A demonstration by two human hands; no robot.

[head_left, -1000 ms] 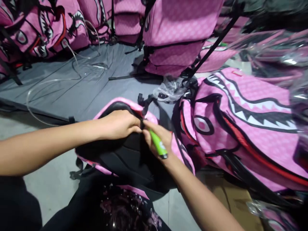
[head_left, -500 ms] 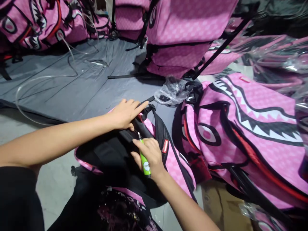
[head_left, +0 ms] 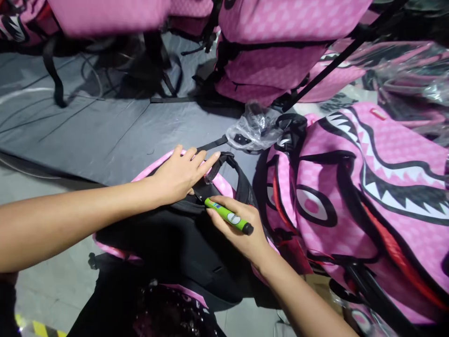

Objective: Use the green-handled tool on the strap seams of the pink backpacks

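Observation:
A backpack with black fabric and pink edging lies in front of me. My left hand rests across its upper part, fingers stretched and spread, the thumb mostly hidden against the black cloth. In my right hand is a green marker pen, pinched between thumb and fingers. Its black rear end points toward the lower right, and its tip meets or nearly meets the black cloth beside my left thumb. Whether the tip touches cannot be made out.
Right of my hands lies a pink backpack with a shark-mouth print. Crumpled clear plastic sits on the grey-covered surface. More pink bags stand at the back, one blurred bag at the upper left.
The marker has swung from nearly upright to a lower slant, its rear end now toward the right. A blurred pink bag with dangling straps has come in at the upper left.

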